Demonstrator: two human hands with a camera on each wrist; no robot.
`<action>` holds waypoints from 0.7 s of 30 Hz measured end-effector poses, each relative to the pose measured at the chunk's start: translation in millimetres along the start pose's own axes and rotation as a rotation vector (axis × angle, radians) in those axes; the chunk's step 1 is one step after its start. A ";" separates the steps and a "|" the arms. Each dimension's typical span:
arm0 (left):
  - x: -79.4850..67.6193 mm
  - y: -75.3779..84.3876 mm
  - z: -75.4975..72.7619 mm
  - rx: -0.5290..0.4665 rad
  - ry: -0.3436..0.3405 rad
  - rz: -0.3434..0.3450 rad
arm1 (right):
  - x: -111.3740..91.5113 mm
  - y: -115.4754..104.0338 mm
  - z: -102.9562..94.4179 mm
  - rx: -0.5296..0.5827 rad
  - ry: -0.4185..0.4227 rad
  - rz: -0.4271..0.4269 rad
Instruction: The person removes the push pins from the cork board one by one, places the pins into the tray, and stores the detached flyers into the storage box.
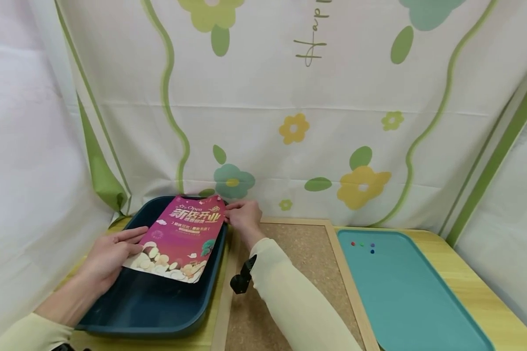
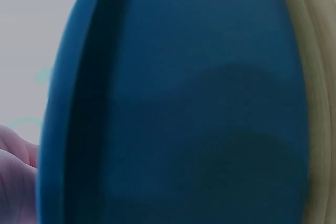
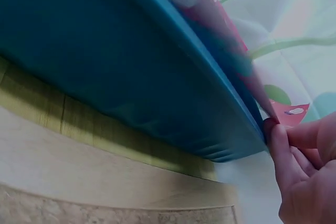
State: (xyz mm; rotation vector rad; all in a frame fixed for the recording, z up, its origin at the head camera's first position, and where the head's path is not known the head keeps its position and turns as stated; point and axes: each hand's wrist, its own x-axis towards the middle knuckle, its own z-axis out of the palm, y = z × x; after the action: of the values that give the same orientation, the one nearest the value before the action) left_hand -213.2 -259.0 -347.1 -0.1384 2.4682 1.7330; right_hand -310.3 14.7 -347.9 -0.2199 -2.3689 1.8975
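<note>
A magenta flyer (image 1: 177,239) with gold lettering and pictures of coins and nuts lies at a tilt over a dark blue tub (image 1: 145,304). My left hand (image 1: 111,251) holds its left edge, fingers and thumb at the paper's side. At the far right corner, my right hand (image 1: 245,217) pinches the paper between thumb and fingers. In the right wrist view that hand (image 3: 304,166) grips the flyer (image 3: 231,38) just above the tub's rim (image 3: 197,48). The left wrist view shows mostly the tub (image 2: 205,77), with part of the hand (image 2: 18,182) at the lower left.
Beneath my right forearm lies a wood-framed cork board (image 1: 307,258). A teal tray (image 1: 404,282) farther right carries several small coloured pieces (image 1: 362,244). Everything rests on a yellow wood-grain table (image 1: 470,287). A white flower-patterned cloth (image 1: 263,131) hangs close behind.
</note>
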 end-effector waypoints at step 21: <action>3.1 -16.9 11.0 0.091 -0.006 -0.094 | -10.7 -0.2 17.0 -0.463 0.062 -0.244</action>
State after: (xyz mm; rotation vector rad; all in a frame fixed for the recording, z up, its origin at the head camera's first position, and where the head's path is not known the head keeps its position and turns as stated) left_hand -213.3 -254.4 -367.0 -0.2360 2.4882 1.5785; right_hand -302.6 -3.5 -351.3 -0.0181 -2.6156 1.2070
